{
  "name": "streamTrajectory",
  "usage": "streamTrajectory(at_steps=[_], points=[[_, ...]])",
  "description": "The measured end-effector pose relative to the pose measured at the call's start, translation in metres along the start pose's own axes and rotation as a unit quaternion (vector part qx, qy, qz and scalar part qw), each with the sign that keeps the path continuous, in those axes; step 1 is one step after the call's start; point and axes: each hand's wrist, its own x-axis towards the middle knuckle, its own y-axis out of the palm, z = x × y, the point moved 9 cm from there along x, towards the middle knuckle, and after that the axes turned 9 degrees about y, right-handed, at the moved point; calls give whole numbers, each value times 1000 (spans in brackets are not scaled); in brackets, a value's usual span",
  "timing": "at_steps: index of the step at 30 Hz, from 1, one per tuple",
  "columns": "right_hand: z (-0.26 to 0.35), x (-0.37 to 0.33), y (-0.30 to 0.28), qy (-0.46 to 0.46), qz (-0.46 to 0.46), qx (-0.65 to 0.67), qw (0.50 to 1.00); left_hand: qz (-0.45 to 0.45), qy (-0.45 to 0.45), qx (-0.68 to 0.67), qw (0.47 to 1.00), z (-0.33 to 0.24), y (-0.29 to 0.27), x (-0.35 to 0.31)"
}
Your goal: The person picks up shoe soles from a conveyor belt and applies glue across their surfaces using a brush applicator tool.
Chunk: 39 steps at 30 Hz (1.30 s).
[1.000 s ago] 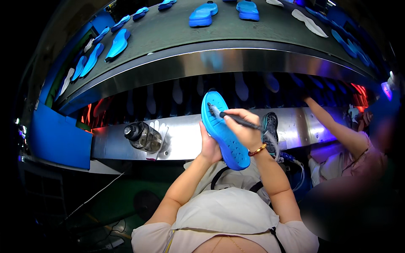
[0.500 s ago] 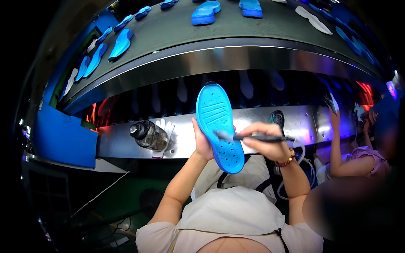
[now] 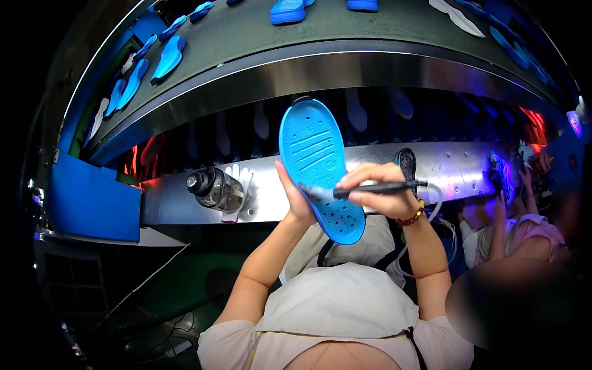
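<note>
A bright blue shoe sole (image 3: 314,154), with slots across its upper half and small holes at its lower end, is tilted up before me. My left hand (image 3: 296,194) grips it along its left edge, the thumb showing and the other fingers hidden behind. Between the fingers of my right hand (image 3: 385,191) is a black-handled brush (image 3: 370,189). Its pale bristles touch the left middle part of the sole's face, below the slots. A beaded bracelet circles my right wrist.
A metal ledge (image 3: 271,179) runs across in front, bearing a dark bottle (image 3: 216,189), a white glove (image 3: 242,179) and a dark perforated clog (image 3: 406,163). Above it a green conveyor belt (image 3: 234,43) carries several blue and white soles. At right sits another person (image 3: 524,234).
The brush has shifted left across the sole, and the sole has turned slightly. The view has moved a little, and the person at right has lowered an arm.
</note>
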Motion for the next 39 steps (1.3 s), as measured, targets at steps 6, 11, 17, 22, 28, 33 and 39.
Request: streamTrajectory(at_steps=[6,11,17,22,28,33,39], points=[[0,-5,-8,36,-16,42,998,60,21,-15,998,-11,16,7],[30,-15,9,-53,79,-92,991,95,71,-95,988,-27,21,12],[18,-21,-6,-2,-15,-57,998,51,93,-100,989,-38,22,16],[14,-31,-1,-21,87,84,992,67,115,-78,988,-51,18,20],[-5,-32,-2,16,39,38,998,49,145,-20,988,-58,18,22],[-52,-39,-17,171,-40,205,963,35,118,-37,992,-59,28,19],[-45,-37,-2,140,-115,430,884,169,73,-62,981,-20,54,-13]])
